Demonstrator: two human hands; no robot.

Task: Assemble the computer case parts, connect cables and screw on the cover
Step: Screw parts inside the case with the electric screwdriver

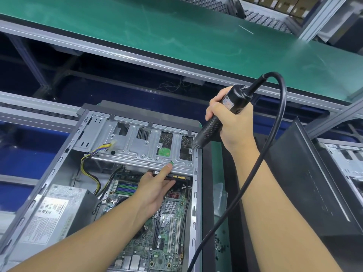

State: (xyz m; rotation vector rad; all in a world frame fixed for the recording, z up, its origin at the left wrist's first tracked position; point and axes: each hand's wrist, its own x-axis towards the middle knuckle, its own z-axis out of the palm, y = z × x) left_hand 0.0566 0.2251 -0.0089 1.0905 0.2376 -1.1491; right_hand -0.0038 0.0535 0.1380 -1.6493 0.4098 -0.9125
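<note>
While the right grip (232,124) is clenched round a black electric screwdriver (209,127), the tool's bit stands on the 3 o'clock corner of the drive cage (137,148). The left grip (155,190) is released above the motherboard (169,228), fingers straight, with the index fingertip touching a green tab (171,163) on the cage's near edge. The open computer case (197,193) lies on its side on the green surface (217,163) at 6 o'clock in the view. Its power supply (51,211) sits at the 8 o'clock corner, and yellow and black wires (92,156) run up to the cage. The screwdriver's cord (255,169) crosses in front of the right forearm. A black side cover (306,183) sits just beside the case at 3 o'clock. A green conveyor belt (176,40) runs across at 12 o'clock.
</note>
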